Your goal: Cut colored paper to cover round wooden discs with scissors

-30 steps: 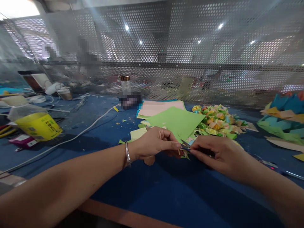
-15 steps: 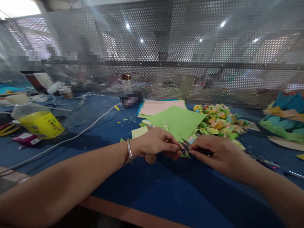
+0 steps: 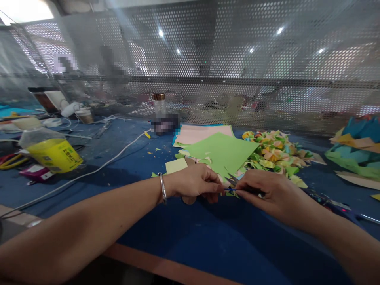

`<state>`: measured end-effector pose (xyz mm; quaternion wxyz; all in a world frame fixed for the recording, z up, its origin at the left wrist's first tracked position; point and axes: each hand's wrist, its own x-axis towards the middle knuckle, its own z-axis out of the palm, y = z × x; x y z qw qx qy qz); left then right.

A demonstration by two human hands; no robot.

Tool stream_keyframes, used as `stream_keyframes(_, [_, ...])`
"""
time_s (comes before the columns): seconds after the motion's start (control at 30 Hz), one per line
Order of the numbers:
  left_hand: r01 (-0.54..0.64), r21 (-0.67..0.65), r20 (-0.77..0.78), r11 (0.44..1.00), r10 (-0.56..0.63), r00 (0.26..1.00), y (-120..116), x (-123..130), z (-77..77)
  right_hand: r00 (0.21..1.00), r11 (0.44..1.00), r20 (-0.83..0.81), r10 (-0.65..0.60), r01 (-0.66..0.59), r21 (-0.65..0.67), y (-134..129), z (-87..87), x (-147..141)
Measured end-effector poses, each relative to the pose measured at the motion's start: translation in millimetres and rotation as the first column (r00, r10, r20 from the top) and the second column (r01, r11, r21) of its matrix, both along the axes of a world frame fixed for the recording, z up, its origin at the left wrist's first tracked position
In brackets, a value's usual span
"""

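Observation:
My left hand (image 3: 202,182) pinches one end of a thin blue strip (image 3: 230,189) in front of the green paper. The other end meets the fingertips of my right hand (image 3: 264,188), which is also wrapped round scissors (image 3: 232,179) whose blades point up and left. Just beyond my hands lies a large green sheet (image 3: 222,152) on top of a pink sheet (image 3: 202,135). Small paper scraps are scattered near the blades. A pale yellow piece (image 3: 175,166) lies behind my left wrist. The scissors' handles are hidden in my right hand.
A pile of folded paper pieces (image 3: 276,152) stands right of the sheets. At the far left are a yellow-labelled bottle (image 3: 56,155) and a white cable (image 3: 118,153). A clear jar (image 3: 159,106) is near the mesh partition (image 3: 202,59); layered paper (image 3: 353,152) is at right.
My left fingers have shifted slightly left, away from my right fingertips, and more of the blue strip shows between them. The view has moved slightly.

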<state>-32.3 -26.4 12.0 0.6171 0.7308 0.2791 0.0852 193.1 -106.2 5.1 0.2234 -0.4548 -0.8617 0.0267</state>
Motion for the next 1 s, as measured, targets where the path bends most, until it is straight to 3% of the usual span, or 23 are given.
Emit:
stream_keyframes(0.3, [-0.073,-0.035,0.022,0.997,0.074,0.997,-3.3,0.9,2.1,0.999,0.997,-0.015,-0.042,0.041,-0.064,0.0,0.9,0.7])
stream_keyframes(0.63, [-0.106,0.144,0.09,0.984,0.094,0.991,0.1,1.9,3.9,0.998,0.996,-0.022,-0.062,0.061,-0.063,0.3,3.7,3.2])
stream_keyframes(0.83, [-0.101,-0.029,0.131,0.994,0.104,0.986,-2.0,1.1,2.3,0.995,0.995,-0.058,-0.082,0.079,-0.064,-0.1,6.8,2.0])
stream_keyframes(1.0, [-0.167,-0.198,0.166,0.966,0.201,0.965,-3.2,3.0,-1.9,0.995,0.997,-0.066,-0.08,0.079,-0.025,0.8,6.8,1.7])
